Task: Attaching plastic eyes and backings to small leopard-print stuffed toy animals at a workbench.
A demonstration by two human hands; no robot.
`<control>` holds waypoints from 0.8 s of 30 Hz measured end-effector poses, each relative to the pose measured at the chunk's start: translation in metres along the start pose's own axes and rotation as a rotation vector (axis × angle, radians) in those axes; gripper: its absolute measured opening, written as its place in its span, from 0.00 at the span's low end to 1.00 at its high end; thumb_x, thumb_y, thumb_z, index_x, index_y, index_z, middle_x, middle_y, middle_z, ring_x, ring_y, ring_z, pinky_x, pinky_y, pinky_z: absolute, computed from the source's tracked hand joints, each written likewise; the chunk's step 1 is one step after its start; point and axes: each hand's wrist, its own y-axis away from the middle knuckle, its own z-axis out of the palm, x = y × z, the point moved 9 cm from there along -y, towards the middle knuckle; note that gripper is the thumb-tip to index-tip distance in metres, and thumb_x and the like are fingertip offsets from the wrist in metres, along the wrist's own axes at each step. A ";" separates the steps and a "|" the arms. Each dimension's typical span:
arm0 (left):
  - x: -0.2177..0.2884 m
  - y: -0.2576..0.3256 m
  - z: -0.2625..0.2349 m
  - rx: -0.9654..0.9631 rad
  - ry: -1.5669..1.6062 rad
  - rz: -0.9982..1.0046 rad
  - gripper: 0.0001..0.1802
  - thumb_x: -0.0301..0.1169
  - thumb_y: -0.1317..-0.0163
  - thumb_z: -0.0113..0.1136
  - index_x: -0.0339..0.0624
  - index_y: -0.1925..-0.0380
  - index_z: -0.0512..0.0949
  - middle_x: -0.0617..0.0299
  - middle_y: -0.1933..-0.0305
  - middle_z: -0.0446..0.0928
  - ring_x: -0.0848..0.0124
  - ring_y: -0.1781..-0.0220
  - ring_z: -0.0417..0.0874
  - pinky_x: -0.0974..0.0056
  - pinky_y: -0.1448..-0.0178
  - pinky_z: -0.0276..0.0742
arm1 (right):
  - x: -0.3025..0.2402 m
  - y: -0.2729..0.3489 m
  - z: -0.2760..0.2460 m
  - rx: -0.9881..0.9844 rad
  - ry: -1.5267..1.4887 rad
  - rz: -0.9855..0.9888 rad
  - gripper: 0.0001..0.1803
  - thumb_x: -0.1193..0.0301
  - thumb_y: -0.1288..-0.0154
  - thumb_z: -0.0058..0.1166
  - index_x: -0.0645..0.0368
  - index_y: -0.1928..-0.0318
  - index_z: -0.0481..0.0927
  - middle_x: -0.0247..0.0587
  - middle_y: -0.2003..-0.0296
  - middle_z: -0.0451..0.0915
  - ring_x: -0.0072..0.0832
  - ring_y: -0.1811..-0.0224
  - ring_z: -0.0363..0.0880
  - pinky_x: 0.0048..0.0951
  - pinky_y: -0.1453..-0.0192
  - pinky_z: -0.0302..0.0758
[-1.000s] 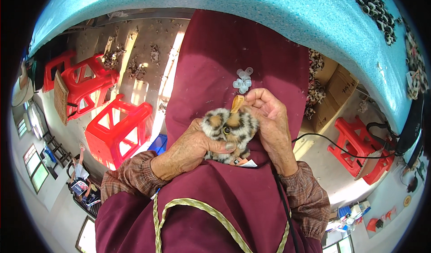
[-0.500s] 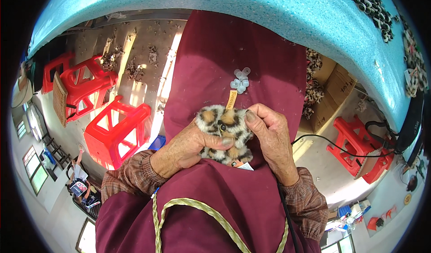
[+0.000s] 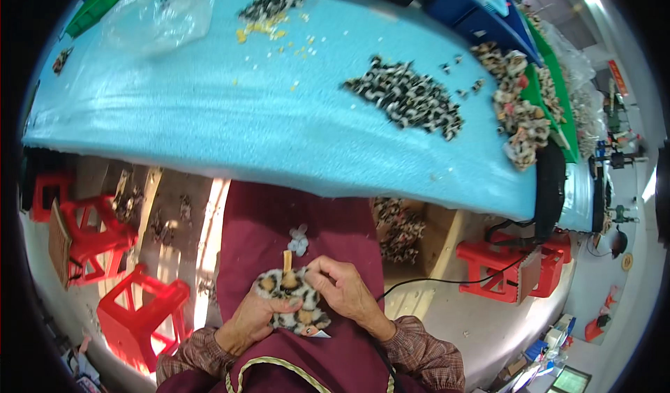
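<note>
A small leopard-spotted plush piece, with a yellow ribbon tab standing up from its top edge and a white label at its bottom, rests over my lap. My left hand grips it from the left, thumb lying across its front. At the upper right corner, my right hand is closed with thumb and fingertips pinched on the fur. Just beyond the plush, a little heap of translucent plastic washers sits on my maroon apron.
On the blue-covered table lie a pile of black-and-white small parts, another pile with yellow bits, spotted plush pieces and a clear bag. Red stools stand left and right; a carton holds plush pieces.
The view has tipped up, showing much more of the tabletop, so hands and plush appear lower and further left. Both hands stay on the plush; the right one's fingers are more curled.
</note>
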 end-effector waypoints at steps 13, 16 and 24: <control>0.024 -0.004 -0.006 0.106 0.053 0.132 0.18 0.16 0.44 0.58 0.33 0.52 0.73 0.55 0.57 0.80 0.66 0.56 0.83 0.60 0.51 0.83 | -0.132 -0.068 -0.177 0.609 0.582 -0.415 0.13 0.76 0.48 0.63 0.63 0.60 0.80 0.40 0.73 0.79 0.22 0.75 0.77 0.24 0.69 0.74; 0.027 -0.003 -0.008 0.121 0.049 0.153 0.17 0.16 0.43 0.58 0.33 0.52 0.73 0.56 0.57 0.80 0.66 0.56 0.83 0.61 0.51 0.82 | -0.134 -0.080 -0.172 0.615 0.776 -0.430 0.12 0.74 0.48 0.64 0.62 0.61 0.80 0.42 0.73 0.79 0.28 0.75 0.78 0.29 0.69 0.75; 0.023 -0.004 -0.022 0.133 0.020 0.151 0.20 0.16 0.45 0.58 0.34 0.50 0.73 0.57 0.56 0.80 0.67 0.56 0.83 0.61 0.50 0.82 | -0.141 -0.078 -0.163 0.577 0.951 -0.577 0.07 0.75 0.45 0.59 0.61 0.64 0.80 0.46 0.72 0.79 0.37 0.72 0.79 0.34 0.65 0.75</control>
